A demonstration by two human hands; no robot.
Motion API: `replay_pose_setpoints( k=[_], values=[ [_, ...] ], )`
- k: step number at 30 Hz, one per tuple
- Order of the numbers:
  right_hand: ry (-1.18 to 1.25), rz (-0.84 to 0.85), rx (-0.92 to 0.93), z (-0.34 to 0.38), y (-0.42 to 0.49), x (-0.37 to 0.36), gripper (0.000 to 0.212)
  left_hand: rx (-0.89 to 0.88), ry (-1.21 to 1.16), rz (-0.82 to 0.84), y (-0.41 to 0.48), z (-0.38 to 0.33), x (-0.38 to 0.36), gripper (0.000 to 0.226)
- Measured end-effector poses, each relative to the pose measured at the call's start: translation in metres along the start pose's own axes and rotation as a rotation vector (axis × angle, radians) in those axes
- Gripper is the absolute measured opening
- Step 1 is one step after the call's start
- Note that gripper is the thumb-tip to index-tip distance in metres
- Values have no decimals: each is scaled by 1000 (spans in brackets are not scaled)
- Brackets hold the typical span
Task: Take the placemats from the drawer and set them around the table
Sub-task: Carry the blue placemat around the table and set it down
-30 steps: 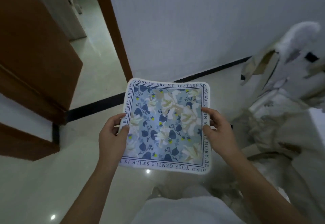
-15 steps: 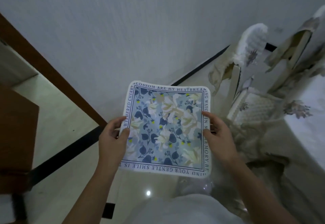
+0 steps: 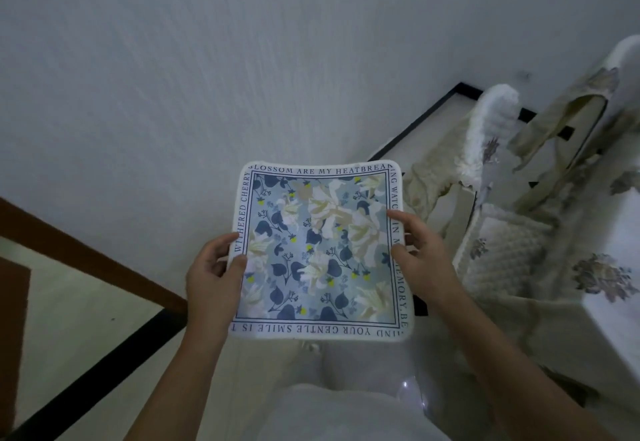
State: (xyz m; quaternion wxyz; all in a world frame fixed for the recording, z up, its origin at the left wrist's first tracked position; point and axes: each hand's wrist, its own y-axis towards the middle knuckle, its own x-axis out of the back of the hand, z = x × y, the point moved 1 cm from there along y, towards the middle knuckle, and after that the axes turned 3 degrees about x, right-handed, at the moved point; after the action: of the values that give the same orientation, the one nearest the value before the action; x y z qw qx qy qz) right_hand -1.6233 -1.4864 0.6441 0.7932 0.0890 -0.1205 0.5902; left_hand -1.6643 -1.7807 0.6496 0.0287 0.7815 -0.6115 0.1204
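Both hands carry the placemat (image 3: 320, 250) flat in front of our chest; our left hand (image 3: 211, 274) is pinched on its left edge, thumb on top and fingers underneath; our right hand (image 3: 420, 257) is pinched on its right edge the same way, thumb lying over the border lettering. What the coming move turns on, as we judge it, is that the table (image 3: 620, 302) lies off to our right, past the right hand, with only its white corner showing at the frame's edge; a chair (image 3: 502, 246) draped in a cream cover stands between us and it; so the right hand is the nearer one and would lead the mat across. It is square, so it has no long axis to line up; only its edges need squaring to the table's edge. It is a soft cloth mat with rounded corners, a blue and cream flower print, a thin dark frame line and capital lettering running round a white border; it sags slightly between our two grips. Nothing has yet been laid where we can see.
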Motion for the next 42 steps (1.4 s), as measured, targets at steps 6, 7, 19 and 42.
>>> replay_pose_setpoints(
  k=[6, 7, 19, 42],
  values=[
    [23, -262, -120, 0, 32, 24, 51, -68, 43, 286, 95, -27, -76, 37],
    [9, -321, -141, -1, 33, 31, 51, -82, 53, 347, 106, -34, -93, 37],
    [180, -854, -334, -25, -16, 120, 44, -259, 126, 932, 105, -95, -304, 36],
    [26, -1156, -412, -111, 4, 307, 45, -294, 219, 1229, 17, -146, -579, 31]
  ],
)
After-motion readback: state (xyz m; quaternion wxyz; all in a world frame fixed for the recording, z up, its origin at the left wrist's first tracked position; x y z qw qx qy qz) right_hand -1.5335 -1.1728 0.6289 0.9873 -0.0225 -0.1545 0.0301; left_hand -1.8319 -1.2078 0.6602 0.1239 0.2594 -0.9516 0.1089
